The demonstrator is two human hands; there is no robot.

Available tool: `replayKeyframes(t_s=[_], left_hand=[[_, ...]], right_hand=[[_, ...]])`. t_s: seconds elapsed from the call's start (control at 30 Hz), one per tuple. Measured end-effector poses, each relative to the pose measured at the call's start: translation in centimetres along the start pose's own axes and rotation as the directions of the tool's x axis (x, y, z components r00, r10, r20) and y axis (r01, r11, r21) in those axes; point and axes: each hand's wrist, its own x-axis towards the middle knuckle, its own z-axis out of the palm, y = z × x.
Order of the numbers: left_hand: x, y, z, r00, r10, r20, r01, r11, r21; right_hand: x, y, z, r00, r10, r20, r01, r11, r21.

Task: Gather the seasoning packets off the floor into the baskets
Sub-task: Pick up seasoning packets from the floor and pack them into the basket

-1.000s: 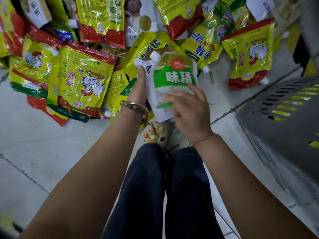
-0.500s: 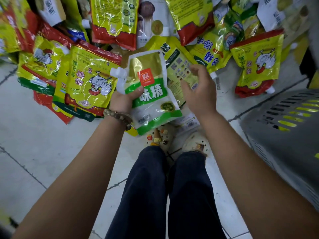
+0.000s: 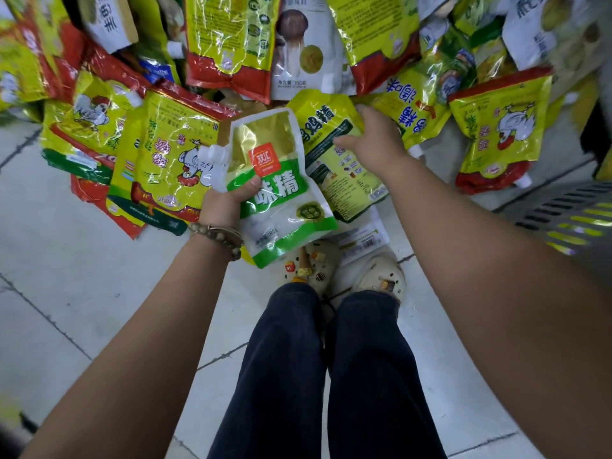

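A white-green spouted packet held tilted near floor-strewn yellow packets.

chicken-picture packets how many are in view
3 chicken-picture packets: left packet, middle packet behind the white-green packet in the left hand, right packet near the grey basket. Others may be hidden underneath.

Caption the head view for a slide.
Left hand holds a white-and-green spouted packet while the right hand reaches onto a yellow packet in the floor pile, grey basket at right.
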Motion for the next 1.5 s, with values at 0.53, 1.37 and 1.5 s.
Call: replayKeyframes(t_s=[0.53, 1.37, 1.5], left_hand=[[-20.2, 13.8, -1.2, 0.96, 0.134, 0.247, -0.219, 0.907, 0.36], [-39.3, -2.3, 36.2, 0.785, 0.02, 0.619, -0.567, 0.424, 0.706], [-33.3, -9.1, 42.0, 0.785, -0.044, 0.618, -0.587, 0.269, 0.764]], right_hand=[[-24.9, -4.7, -10.6, 0.822, 0.423, -0.381, -0.069, 0.738, 0.671], [-43.6, 29.8, -25.9, 0.27, 0.889, -0.369, -0.204, 0.428, 0.88], [-39.0, 36.7, -22.9, 0.289, 0.908, -0.303, -0.266, 0.38, 0.886]])
